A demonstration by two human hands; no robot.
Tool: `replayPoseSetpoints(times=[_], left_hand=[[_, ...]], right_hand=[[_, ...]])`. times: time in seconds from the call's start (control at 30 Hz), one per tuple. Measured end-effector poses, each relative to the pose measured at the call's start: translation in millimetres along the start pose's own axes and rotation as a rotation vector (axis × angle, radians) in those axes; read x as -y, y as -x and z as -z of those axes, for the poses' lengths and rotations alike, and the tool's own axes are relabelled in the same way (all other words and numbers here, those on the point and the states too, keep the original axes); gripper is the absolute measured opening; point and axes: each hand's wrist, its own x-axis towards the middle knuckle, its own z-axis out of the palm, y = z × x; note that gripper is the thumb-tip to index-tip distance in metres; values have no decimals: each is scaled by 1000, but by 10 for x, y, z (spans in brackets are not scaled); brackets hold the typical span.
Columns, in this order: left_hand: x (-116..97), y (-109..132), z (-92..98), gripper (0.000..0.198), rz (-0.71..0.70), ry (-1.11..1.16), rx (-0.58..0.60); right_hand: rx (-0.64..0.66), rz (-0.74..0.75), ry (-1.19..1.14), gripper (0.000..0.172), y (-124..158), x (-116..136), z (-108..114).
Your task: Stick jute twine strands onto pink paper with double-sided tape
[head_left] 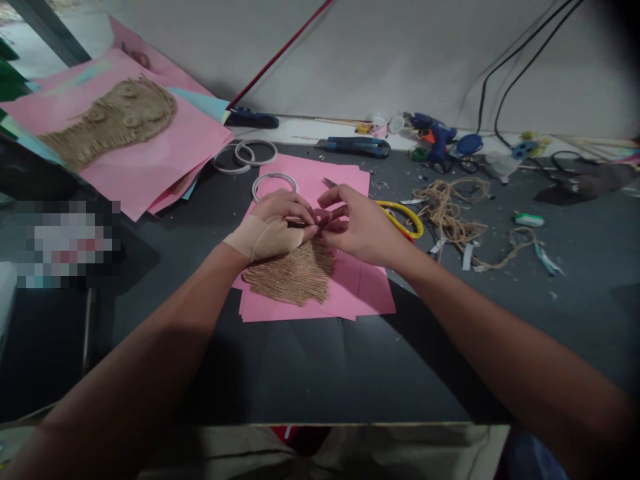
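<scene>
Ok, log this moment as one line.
left hand: wrapped, over twine piece; right hand: fingertips near left's; pink paper beneath; loose twine rightward

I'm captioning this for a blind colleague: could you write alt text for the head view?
A person's tan-wrapped left hand and bare right hand come together at the top edge of brown cord rows on pink paper. Yellow-handled scissors lie partly behind the right hand, with tangled twine farther right on the dark tabletop.

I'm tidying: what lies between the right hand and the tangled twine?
The head view shows a yellow handle and a white scrap between the right hand and the tangled twine.
</scene>
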Motion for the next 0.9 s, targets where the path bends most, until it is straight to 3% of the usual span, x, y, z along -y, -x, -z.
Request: replayPoseSetpoints(times=[0.2,0.6,0.77,0.9], left_hand=[[17,2,-15,10,1,-15,-12],[37,9,-6,3,-25,49,-8],[34,8,3,4,-34,67,-1],[-11,-17,27,4,-40,65,23]], right_hand=[[55,42,-52,49,-11,-9,32],[107,53,-78,43,-41,2,91],[120,-1,-75,40,-53,71,214],[147,-112,91,34,-54,95,366]])
